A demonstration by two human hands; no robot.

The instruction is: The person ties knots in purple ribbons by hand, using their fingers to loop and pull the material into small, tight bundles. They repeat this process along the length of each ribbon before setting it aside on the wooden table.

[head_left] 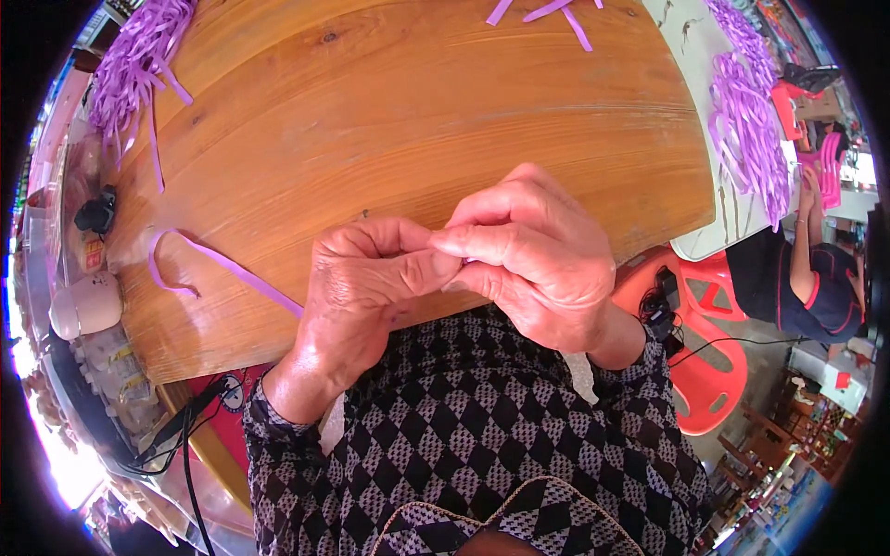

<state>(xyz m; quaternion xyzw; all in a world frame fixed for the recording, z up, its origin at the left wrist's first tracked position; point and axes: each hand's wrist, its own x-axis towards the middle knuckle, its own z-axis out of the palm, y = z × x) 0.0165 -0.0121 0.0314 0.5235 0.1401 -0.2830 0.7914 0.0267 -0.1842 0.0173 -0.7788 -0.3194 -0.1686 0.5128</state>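
Left hand (357, 287) and right hand (538, 255): fingertips pressed together, pinching one end of a long flat purple plastic strip (232, 269). Strip trails toward nine o'clock across the round varnished wooden table (417, 111). Loose purple strip pile (134, 56) at eleven o'clock.

Black-and-white diamond-patterned sleeves (649, 435)

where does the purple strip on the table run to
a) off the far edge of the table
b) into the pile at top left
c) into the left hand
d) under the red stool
c: the purple strip curls on the wooden table and runs right, ending under the left hand, which is pinched against the right hand.
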